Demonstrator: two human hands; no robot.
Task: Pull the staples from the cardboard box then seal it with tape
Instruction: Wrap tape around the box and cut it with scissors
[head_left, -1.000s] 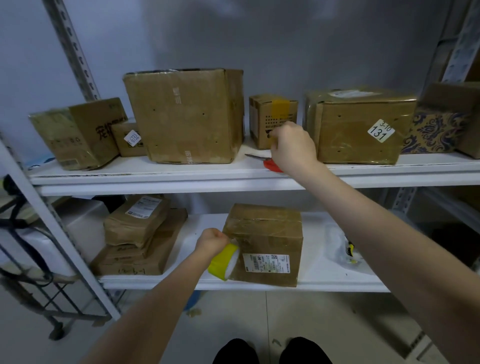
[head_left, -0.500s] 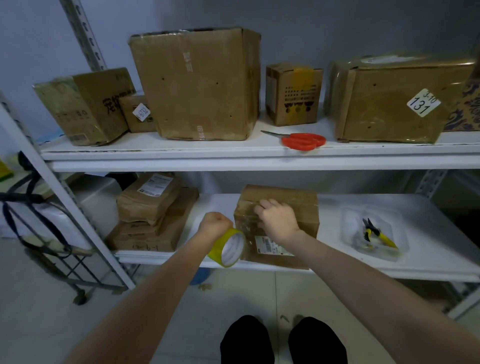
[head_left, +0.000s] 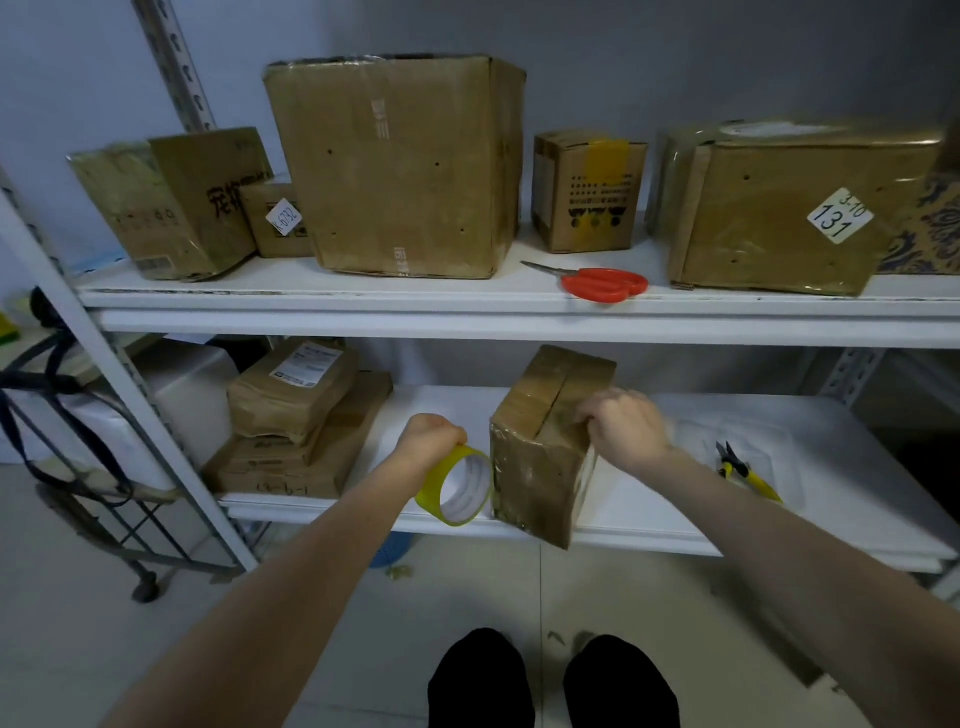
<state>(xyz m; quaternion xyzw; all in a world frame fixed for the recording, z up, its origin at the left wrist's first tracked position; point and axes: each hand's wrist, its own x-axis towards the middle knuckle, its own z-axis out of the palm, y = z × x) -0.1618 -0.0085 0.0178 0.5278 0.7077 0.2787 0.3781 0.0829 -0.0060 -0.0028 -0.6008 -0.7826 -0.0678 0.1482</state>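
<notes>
A brown cardboard box (head_left: 540, 447) stands on the lower white shelf (head_left: 649, 525), turned at an angle, its top seam running away from me. My right hand (head_left: 626, 428) grips the box's top right edge, fingers curled over it. My left hand (head_left: 431, 441) grips a yellow roll of tape (head_left: 460, 486) just left of the box, the roll's open core facing me. Yellow-handled pliers (head_left: 743, 470) lie in a clear tray on the lower shelf, right of the box.
Red-handled scissors (head_left: 602, 283) lie on the upper shelf (head_left: 467, 306) among several taped boxes. Stacked parcels (head_left: 296, 421) sit on the lower shelf's left. A metal upright (head_left: 119, 374) slants down the left side, with a wheeled cart (head_left: 78, 467) beyond it.
My right hand left the scissors on the upper shelf, came down to the box and turned it to an angle. The left hand kept holding the tape roll beside it.
</notes>
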